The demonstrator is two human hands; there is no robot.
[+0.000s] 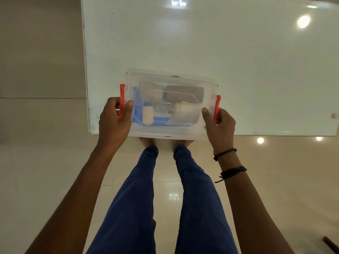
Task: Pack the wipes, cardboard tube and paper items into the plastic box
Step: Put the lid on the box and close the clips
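The plastic box (171,104) sits at the near edge of the white counter (238,52), its front side hanging slightly past that edge, and the lid is on. Both hands are clamped on its short ends. The left hand (112,123) wraps the left end of the box: thumb laid on top of the lid, fingers (112,104) curled round the left orange latch (121,101). On the other end the right hand (221,128) mirrors it, thumb pressed on the lid's corner, the rest of the hand curled behind the right orange latch (218,109). That grip reads as someone either snapping the latches home or steadying the box to lift it; I'd call the packing itself done and this the closing step. Through the cloudy lid, inside the box, a brown cardboard tube (184,94) lies lengthwise toward the far side, a blue flat pack (157,120) covers the floor of the box at its near-left, probably the wipes, and pale rolled paper items (185,113) rest on top toward the near-right, with a smaller white roll (148,114) left of them. There's some print on a small piece in the middle of the box, but through the lid it's too blurred to read. No brand legible anywhere.
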